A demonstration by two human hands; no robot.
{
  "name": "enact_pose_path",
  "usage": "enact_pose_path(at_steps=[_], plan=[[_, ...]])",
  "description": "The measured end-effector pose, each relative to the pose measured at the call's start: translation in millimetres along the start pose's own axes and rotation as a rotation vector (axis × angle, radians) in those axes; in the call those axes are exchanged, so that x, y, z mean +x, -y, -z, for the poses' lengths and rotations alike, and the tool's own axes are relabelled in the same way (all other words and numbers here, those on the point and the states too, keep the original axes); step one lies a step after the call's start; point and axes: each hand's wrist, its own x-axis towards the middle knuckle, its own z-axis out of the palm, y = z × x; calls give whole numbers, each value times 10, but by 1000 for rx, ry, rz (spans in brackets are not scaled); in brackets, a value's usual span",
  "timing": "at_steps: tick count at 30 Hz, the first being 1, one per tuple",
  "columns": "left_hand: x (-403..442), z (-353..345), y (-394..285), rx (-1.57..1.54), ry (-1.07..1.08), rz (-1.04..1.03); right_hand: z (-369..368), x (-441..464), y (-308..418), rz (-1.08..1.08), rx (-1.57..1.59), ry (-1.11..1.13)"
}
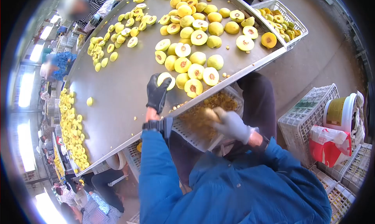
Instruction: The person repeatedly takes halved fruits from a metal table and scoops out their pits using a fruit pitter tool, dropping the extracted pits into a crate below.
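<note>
My left hand (157, 92), in a black glove, is closed around a peach half (166, 81) at the near edge of the metal table (129, 79). The pale cut face of that half shows past the fingers. My right hand (234, 127), in a light grey glove, is curled over a white crate (191, 135) of pits and scraps (203, 120) below the edge. Something tan and blurred sticks out of its fingers; its kind cannot be made out. Several yellow peach halves (199, 37), many with pits in them, lie just beyond my left hand.
Pitted halves (74, 130) line the table's left end, with another group (121, 30) farther back. A crate of peach halves (289, 30) stands beyond the right rim. Stacked crates (308, 118), a white bucket (339, 113) and a red-and-white bag (330, 146) are at right. Other people are at left.
</note>
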Motion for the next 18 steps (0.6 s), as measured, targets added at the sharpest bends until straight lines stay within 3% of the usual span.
enact_pose_path(at_steps=[2,4,8,11,14,15,18], plan=[[-464,-20,-329,-78,-31,37,40,204,410,-24,321,-149],[-892,-70,-433,-118,-12,-25,-42,320,635,22,390,-158],[-1523,-301,-434,-615,-170,-3,-243,219,836,105,405,-154],[-1763,-411,-703,-237,-346,-165,-179,33,957,149,92,-121],[-1875,-372,-736,-552,-298,-56,-197,-115,1028,210,-73,-150],[-1869,-353,-691,-376,-311,-105,-203,-144,1048,233,-98,-168],[-1921,-372,-790,-392,-357,-144,-212,-199,1097,221,-206,-158]])
